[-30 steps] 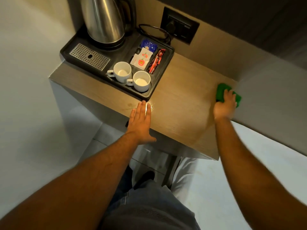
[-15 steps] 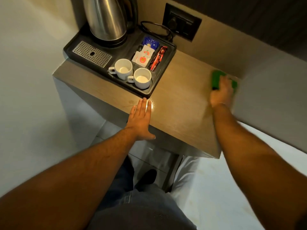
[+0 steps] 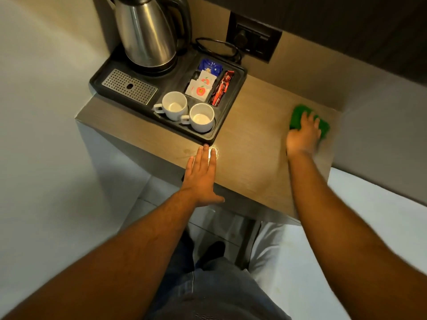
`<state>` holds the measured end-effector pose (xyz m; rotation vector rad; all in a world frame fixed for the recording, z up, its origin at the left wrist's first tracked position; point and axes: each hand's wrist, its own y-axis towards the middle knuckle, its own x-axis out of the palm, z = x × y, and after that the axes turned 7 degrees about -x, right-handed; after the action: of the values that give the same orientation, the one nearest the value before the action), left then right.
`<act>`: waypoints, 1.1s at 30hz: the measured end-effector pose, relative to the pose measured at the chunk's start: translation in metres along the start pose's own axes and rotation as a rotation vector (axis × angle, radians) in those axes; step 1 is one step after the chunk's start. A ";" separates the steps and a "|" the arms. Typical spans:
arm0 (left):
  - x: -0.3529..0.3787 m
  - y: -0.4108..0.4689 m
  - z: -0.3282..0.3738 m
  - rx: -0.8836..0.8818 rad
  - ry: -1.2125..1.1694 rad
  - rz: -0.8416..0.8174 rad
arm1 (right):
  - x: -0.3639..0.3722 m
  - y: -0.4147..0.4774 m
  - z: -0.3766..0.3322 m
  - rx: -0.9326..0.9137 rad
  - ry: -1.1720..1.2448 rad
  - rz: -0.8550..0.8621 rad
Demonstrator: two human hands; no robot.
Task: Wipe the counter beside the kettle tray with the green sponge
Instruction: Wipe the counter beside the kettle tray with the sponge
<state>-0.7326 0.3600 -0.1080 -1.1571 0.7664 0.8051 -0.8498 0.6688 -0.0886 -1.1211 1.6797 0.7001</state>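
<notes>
Green sponge (image 3: 309, 120) lies flat on the counter (image 3: 251, 144) at its far right corner, close to the back wall and just beside the right edge, well apart from the kettle tray (image 3: 228, 112).

Only the head view shows this moment. The right hand (image 3: 303, 133) lies palm down on top of the sponge, fingers spread over it and pressing it to the wood rather than pinching it; green shows beyond the fingertips and to their right. The sponge's long axis appears to run from far left to near right, though blur at the hand leaves this uncertain. The left hand (image 3: 203, 172) lies open and flat on the front edge of the counter, fingers straight and together, holding nothing, its fingertips just beside the near right corner of the tray.

The bare strip of counter to be wiped lies to the left of the sponge, between it and the tray. The right hand is the nearer one and already on the sponge, so the coming stroke likely sweeps leftward toward the tray and should stop short of its rim. On the tray stand a kettle (image 3: 147, 33) and two cups (image 3: 188, 112).
</notes>
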 end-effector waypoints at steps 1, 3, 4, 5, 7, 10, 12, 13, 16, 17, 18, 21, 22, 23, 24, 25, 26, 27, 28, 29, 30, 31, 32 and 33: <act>0.000 0.000 0.001 0.001 0.002 -0.001 | 0.004 0.017 -0.016 -0.038 0.021 -0.027; 0.001 0.001 0.000 0.002 0.000 0.003 | 0.014 0.039 -0.048 -0.154 0.066 -0.100; 0.001 0.002 0.000 0.003 0.002 0.009 | 0.019 0.042 -0.063 -0.211 0.089 -0.134; 0.001 0.002 0.000 0.005 0.002 0.013 | 0.021 0.039 -0.076 -0.267 0.104 -0.162; 0.003 0.003 -0.001 0.011 -0.013 0.019 | 0.025 0.007 -0.088 -0.387 0.121 -0.201; 0.007 0.004 -0.001 0.012 -0.044 0.052 | 0.031 -0.089 -0.067 -0.550 0.140 -0.228; 0.010 0.004 -0.003 0.016 -0.055 0.079 | 0.032 -0.154 -0.035 -0.608 0.146 -0.243; 0.011 0.004 -0.003 0.019 -0.057 0.085 | 0.029 -0.181 -0.017 -0.612 0.133 -0.251; 0.011 0.004 -0.004 0.017 -0.039 0.094 | 0.010 -0.212 0.037 -0.463 0.092 -0.221; 0.010 0.004 -0.003 0.016 -0.028 0.085 | 0.001 -0.207 0.049 -0.393 0.077 -0.193; 0.009 0.004 -0.003 0.016 -0.021 0.073 | -0.008 -0.198 0.057 -0.321 0.060 -0.166; 0.005 0.000 -0.001 0.007 -0.004 0.058 | -0.031 -0.155 0.064 -0.159 0.032 -0.083; 0.004 -0.001 0.000 0.006 -0.001 0.053 | -0.038 -0.139 0.060 -0.122 0.038 -0.056; 0.001 -0.002 0.000 0.012 0.000 0.046 | -0.043 -0.124 0.054 -0.088 0.051 -0.031; -0.001 -0.003 -0.001 0.025 -0.001 0.044 | -0.047 -0.111 0.047 -0.050 0.072 -0.013; -0.005 -0.006 -0.003 0.040 -0.009 0.054 | -0.051 -0.102 0.038 -0.011 0.102 0.001; -0.008 -0.010 -0.005 0.053 -0.020 0.077 | -0.054 -0.098 0.028 0.033 0.143 0.022; -0.011 -0.016 -0.008 0.057 -0.028 0.118 | -0.056 -0.096 0.016 0.071 0.188 0.053; -0.016 -0.021 -0.012 0.054 -0.036 0.173 | -0.057 -0.098 0.001 0.088 0.237 0.098; -0.020 -0.026 -0.016 0.049 -0.051 0.233 | -0.055 -0.102 -0.014 0.075 0.284 0.143; -0.025 -0.032 -0.020 0.038 -0.071 0.298 | -0.052 -0.108 -0.031 0.030 0.328 0.171; -0.032 -0.037 -0.022 0.024 -0.081 0.361 | -0.049 -0.116 -0.048 -0.036 0.371 0.177; -0.039 -0.043 -0.024 -0.005 -0.079 0.420 | -0.045 -0.126 -0.067 -0.122 0.412 0.161; -0.047 -0.047 -0.027 -0.032 -0.077 0.465 | -0.039 -0.134 -0.086 -0.208 0.443 0.145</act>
<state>-0.7189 0.3170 -0.0516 -0.9796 0.9772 1.2440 -0.7578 0.5553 -0.0138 -1.3849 2.1149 0.7709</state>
